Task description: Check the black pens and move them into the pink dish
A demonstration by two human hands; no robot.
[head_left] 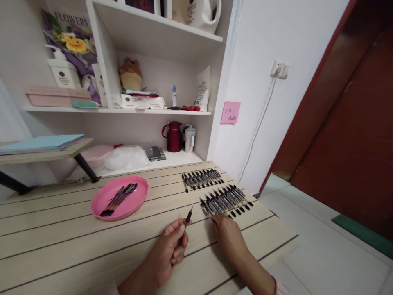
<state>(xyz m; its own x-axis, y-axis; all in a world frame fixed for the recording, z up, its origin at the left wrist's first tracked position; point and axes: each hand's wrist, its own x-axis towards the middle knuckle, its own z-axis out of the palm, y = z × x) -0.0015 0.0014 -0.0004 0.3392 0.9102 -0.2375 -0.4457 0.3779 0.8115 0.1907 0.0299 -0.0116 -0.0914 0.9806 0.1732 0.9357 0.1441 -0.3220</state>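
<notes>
My left hand (pixel 172 248) is closed around a black pen (pixel 188 221), tip pointing up and no cap on the tip. My right hand (pixel 227 233) reaches to the near left end of a row of pens (pixel 225 197) on the table. Its fingers are bent down and pinched together; whatever is between them is hidden. Several black caps (pixel 238 212) lie along the near edge of that row. Behind it is a second row of pens (pixel 202 178). On the left, a pink plate (pixel 139 194) carries a bundle of several pens (pixel 119 199).
The wooden table (pixel 76 250) ends on the right above a tiled floor. At the back left stands a small raised shelf (pixel 61 151) with black legs. White shelving behind holds a red jug (pixel 174 137), a cup (pixel 190 139) and a plastic bag (pixel 126 157).
</notes>
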